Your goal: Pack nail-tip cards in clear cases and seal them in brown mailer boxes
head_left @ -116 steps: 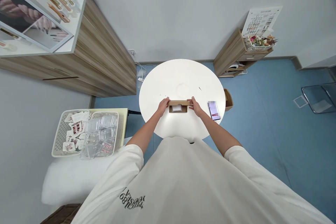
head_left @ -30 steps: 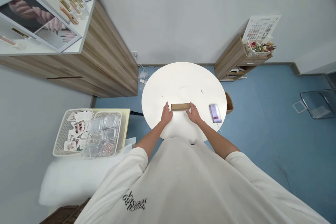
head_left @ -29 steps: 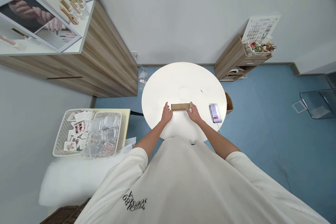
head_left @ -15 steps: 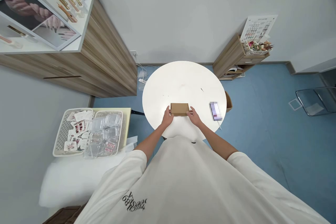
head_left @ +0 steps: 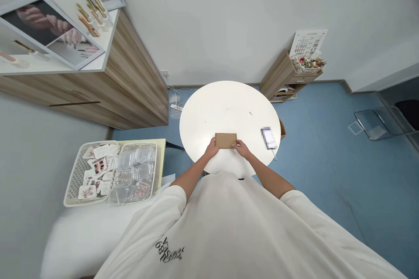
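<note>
Between my two hands is a small brown cardboard box [head_left: 225, 140], closed, at the near side of the round white table [head_left: 225, 100]. My left hand [head_left: 212, 148] grips its left end, the fingers partly hidden by the box. At the other end my right hand [head_left: 241, 147] has its thumb on the near right corner and its fingers along the side. Whether the box rests on the tabletop or is held just above it, I cannot tell. A phone [head_left: 269, 138] with a white cable lies to the right of my right hand.
On the left, a white basket [head_left: 73, 183] holds nail cards, beside another basket [head_left: 155, 157] of clear plastic cases. A wooden cabinet [head_left: 137, 78] stands behind them. At the back right is a small shelf unit [head_left: 278, 74]; a metal-framed chair [head_left: 373, 139] stands farther right.
My hands have closed in tighter on the ends of the cardboard box. The whole view has shifted slightly with my head.
</note>
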`<control>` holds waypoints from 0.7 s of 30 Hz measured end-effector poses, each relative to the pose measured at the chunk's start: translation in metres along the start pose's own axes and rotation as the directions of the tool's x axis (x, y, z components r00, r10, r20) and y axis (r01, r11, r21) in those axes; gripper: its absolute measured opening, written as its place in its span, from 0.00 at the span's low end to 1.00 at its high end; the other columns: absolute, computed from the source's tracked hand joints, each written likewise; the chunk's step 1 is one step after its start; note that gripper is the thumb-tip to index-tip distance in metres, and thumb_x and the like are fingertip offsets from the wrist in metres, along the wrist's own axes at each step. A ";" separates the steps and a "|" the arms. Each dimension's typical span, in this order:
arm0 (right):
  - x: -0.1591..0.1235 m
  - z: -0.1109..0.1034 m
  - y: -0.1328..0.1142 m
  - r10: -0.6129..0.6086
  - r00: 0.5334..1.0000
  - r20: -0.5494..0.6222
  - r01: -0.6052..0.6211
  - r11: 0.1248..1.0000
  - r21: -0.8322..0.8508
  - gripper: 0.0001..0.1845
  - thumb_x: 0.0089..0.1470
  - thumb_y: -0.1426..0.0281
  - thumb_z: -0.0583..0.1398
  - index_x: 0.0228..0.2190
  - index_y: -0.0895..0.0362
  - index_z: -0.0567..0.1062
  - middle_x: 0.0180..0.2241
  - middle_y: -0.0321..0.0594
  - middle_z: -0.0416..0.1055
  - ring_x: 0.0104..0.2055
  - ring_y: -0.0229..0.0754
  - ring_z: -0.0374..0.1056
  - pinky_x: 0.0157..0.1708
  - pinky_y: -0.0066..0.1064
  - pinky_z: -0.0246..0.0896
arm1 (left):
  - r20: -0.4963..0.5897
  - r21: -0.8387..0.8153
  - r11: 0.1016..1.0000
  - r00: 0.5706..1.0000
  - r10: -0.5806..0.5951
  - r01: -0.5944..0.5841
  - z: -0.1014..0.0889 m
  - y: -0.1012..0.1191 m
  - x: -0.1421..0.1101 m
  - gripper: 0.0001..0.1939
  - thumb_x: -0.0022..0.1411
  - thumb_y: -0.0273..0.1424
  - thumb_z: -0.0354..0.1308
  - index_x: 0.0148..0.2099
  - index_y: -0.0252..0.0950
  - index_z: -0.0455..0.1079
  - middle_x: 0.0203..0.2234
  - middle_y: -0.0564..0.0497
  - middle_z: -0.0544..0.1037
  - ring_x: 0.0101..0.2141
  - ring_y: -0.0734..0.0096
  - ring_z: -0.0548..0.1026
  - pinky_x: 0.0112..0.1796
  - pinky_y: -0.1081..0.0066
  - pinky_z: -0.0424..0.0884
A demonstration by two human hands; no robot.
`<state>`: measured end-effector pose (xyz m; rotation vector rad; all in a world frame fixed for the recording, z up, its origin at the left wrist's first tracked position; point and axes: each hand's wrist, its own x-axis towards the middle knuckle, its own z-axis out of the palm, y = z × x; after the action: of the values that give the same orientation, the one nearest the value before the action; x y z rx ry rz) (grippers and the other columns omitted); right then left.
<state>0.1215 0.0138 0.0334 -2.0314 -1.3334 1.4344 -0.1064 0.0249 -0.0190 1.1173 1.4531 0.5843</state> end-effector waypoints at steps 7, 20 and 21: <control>-0.024 -0.013 0.003 -0.033 0.998 -0.059 0.038 0.996 0.075 0.30 0.57 0.61 0.61 0.59 0.55 0.69 0.61 0.48 0.69 0.56 0.46 0.71 0.55 0.39 0.67 | 0.094 -0.032 0.999 0.995 0.037 -0.034 0.003 0.027 -0.011 0.41 0.58 0.27 0.64 0.71 0.38 0.53 0.63 0.38 0.69 0.58 0.55 0.73 0.55 0.60 0.71; -0.011 -0.099 0.027 -0.179 0.965 -0.193 0.205 0.971 0.126 0.27 0.54 0.63 0.62 0.56 0.52 0.73 0.57 0.44 0.73 0.53 0.48 0.72 0.53 0.43 0.69 | 0.059 0.023 0.993 0.991 0.118 -0.119 0.071 0.094 -0.013 0.39 0.58 0.26 0.62 0.70 0.40 0.54 0.63 0.40 0.69 0.57 0.55 0.73 0.52 0.60 0.73; -0.010 -0.111 0.034 -0.173 0.963 -0.209 0.204 0.970 0.135 0.27 0.54 0.64 0.62 0.56 0.52 0.73 0.57 0.44 0.73 0.53 0.48 0.72 0.54 0.43 0.68 | 0.064 0.032 0.992 0.990 0.124 -0.126 0.084 0.100 -0.011 0.39 0.58 0.26 0.62 0.70 0.40 0.54 0.63 0.40 0.69 0.57 0.55 0.73 0.52 0.60 0.73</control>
<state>0.2336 0.0148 0.0649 -1.8371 -1.2539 1.1827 0.0020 0.0381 0.0529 1.2512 1.3519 0.6070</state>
